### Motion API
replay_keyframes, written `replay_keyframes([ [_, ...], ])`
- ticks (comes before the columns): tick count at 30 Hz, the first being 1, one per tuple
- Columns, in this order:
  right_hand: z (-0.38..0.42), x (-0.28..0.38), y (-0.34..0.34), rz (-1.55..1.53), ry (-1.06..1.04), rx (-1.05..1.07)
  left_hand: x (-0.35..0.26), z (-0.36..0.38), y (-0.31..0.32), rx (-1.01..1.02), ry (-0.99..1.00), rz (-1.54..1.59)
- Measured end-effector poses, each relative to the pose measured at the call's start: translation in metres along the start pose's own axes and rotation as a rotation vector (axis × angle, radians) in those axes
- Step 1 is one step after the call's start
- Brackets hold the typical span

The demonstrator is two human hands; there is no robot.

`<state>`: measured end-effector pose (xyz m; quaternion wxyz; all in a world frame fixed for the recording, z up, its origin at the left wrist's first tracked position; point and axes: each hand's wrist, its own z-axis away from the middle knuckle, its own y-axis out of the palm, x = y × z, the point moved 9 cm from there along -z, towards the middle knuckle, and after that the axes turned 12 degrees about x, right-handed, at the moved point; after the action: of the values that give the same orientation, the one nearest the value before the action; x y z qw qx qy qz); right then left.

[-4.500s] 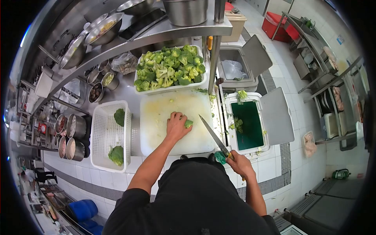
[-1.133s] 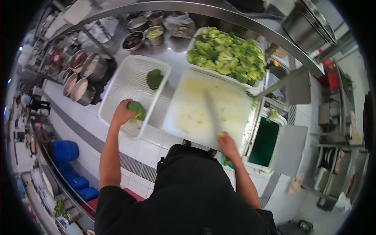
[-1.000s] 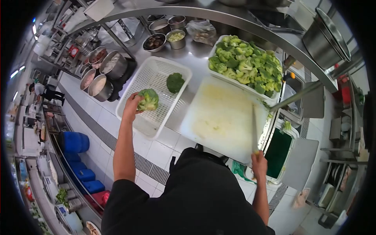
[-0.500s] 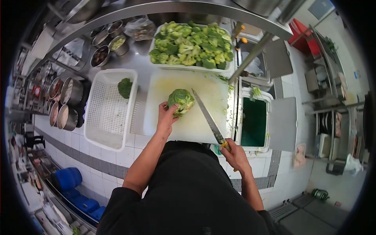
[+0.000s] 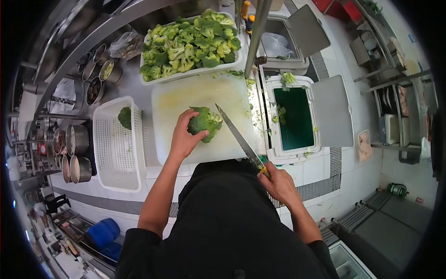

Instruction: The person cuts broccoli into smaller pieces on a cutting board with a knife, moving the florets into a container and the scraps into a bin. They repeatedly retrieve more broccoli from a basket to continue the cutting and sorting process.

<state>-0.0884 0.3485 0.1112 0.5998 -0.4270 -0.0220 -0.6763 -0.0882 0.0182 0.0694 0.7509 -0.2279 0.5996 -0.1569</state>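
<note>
A head of broccoli (image 5: 205,124) is over the white cutting board (image 5: 172,144), its cut stem side turned to the right. My left hand (image 5: 184,135) grips it from the left, thumb in front and fingers behind. In my right hand (image 5: 278,182) is a long kitchen knife (image 5: 239,138), held by its yellow handle. The blade slants up and left, its tip just right of the broccoli and apart from it. Behind the board, a white tub (image 5: 195,71) is heaped with broccoli florets (image 5: 188,46).
Left of the board stands a white perforated basket (image 5: 118,162) with one broccoli head (image 5: 125,118) in it. On the right is an open white bin (image 5: 297,152) with a green inside and scraps on its rim. Metal pots (image 5: 80,168) stand at far left; a metal post (image 5: 256,42) rises behind.
The broccoli has turned in my left hand, so its stem side now points right. My view has swung to the right. The knife stays in my right hand at much the same slant.
</note>
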Motion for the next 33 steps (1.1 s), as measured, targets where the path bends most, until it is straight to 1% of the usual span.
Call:
replay_keyframes([
  [1,0.002,-0.002,0.002,-0.003,0.011,0.035,0.003,0.004,-0.001,-0.044,-0.024,0.033],
  [3,0.004,-0.007,0.007,-0.007,0.024,0.077,0.004,0.009,0.002,-0.065,-0.031,0.020],
  [5,0.003,-0.007,0.013,-0.009,-0.016,0.122,0.003,0.013,0.002,-0.095,-0.039,0.008],
  [10,-0.002,0.003,0.009,0.058,0.004,0.161,0.000,0.015,0.002,-0.159,-0.047,-0.027],
  [12,-0.010,0.006,0.010,0.080,0.017,0.178,-0.001,0.015,0.003,-0.153,-0.054,-0.018],
  [14,-0.025,0.012,0.013,0.114,-0.055,0.139,0.000,0.015,0.005,-0.146,-0.064,-0.008],
  [15,-0.036,0.014,0.015,0.118,-0.056,0.147,-0.001,0.014,0.006,-0.153,-0.052,-0.035],
  [17,-0.065,0.027,0.015,0.107,-0.116,0.143,-0.002,0.012,0.006,-0.162,-0.043,-0.059],
  [20,-0.115,0.051,0.015,0.097,-0.144,0.144,0.001,0.012,0.002,-0.206,-0.027,-0.099],
  [22,-0.143,0.064,0.021,0.104,-0.135,0.134,0.017,0.014,-0.003,-0.270,-0.053,0.034],
  [25,-0.168,0.078,0.022,0.116,-0.129,0.125,0.019,0.015,-0.002,-0.275,-0.080,0.052],
  [29,-0.192,0.092,0.035,0.178,-0.164,0.123,0.022,0.018,0.000,-0.302,-0.045,0.024],
  [31,-0.195,0.092,0.037,0.181,-0.205,0.103,0.041,0.022,0.005,-0.300,-0.071,0.174],
  [32,-0.192,0.091,0.038,0.187,-0.239,0.092,0.046,0.026,0.006,-0.294,-0.062,0.174],
  [33,-0.189,0.088,0.038,0.190,-0.243,0.076,0.053,0.025,0.007,-0.266,-0.071,0.262],
])
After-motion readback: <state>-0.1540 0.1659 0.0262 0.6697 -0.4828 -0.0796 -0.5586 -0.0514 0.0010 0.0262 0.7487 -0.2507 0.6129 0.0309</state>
